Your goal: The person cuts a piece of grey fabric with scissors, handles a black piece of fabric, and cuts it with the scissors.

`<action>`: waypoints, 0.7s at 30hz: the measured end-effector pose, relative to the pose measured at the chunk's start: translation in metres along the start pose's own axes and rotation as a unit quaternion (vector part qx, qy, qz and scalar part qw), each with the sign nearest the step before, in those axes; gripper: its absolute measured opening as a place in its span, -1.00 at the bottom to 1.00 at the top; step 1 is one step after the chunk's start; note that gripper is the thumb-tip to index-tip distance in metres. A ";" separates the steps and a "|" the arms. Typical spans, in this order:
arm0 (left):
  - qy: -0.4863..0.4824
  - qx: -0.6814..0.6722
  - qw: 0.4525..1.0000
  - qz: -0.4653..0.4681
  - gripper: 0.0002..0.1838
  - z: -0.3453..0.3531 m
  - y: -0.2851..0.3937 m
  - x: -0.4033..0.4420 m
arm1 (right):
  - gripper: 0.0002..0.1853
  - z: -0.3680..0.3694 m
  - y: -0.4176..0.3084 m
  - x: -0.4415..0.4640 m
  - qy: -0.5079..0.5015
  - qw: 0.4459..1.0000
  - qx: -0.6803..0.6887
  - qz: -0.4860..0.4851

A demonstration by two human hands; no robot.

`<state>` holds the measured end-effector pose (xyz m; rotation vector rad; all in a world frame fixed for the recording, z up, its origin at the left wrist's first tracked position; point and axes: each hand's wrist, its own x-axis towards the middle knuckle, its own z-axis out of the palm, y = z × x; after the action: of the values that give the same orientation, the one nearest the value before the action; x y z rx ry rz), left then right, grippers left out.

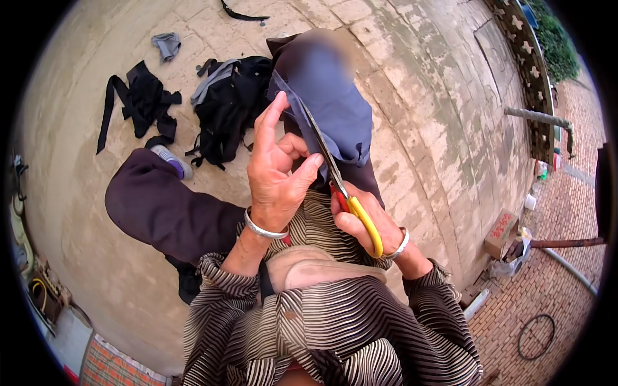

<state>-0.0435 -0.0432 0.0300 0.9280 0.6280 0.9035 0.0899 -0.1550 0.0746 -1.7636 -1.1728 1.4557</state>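
Note:
Scissors (364, 222) with yellow and red handles are in my right hand (365, 215), whose fingers are wrapped round the handles. Their dark blades point up and to the left, along the edge of a blue cloth (335, 119) that lies over my leg. My left hand (278, 168) is raised beside the blades, left of them. Its index finger stretches up to the cloth's left edge, and its thumb points toward the blades. Whether its fingers pinch any cloth is hard to make out. Each wrist wears a silver bracelet.
Black cloth scraps (145, 100) and a black heap (235, 109) lie on the paved ground, with a small grey scrap (167, 46) above them. A cardboard box (501, 234) stands at the right. Dark trousers (170, 199) cover my bent leg.

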 end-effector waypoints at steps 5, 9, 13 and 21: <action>-0.006 0.000 1.000 0.013 -0.11 0.001 -0.003 -0.001 | -0.46 -0.002 0.002 0.002 -0.020 1.000 0.009 -0.009; 0.005 -0.007 1.000 0.008 -0.11 0.000 -0.004 -0.002 | -0.45 -0.001 0.003 0.005 -0.002 1.000 -0.015 -0.008; -0.005 0.003 1.000 0.014 -0.10 -0.002 -0.005 -0.002 | -0.48 0.001 0.000 0.008 0.015 1.000 -0.008 -0.002; -0.003 -0.004 1.000 -0.001 -0.10 -0.002 -0.003 -0.004 | -0.54 0.005 0.001 0.008 0.044 0.998 0.001 0.041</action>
<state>-0.0458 -0.0466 0.0273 0.9232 0.6196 0.9012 0.0859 -0.1483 0.0690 -1.8739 -1.0652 1.4096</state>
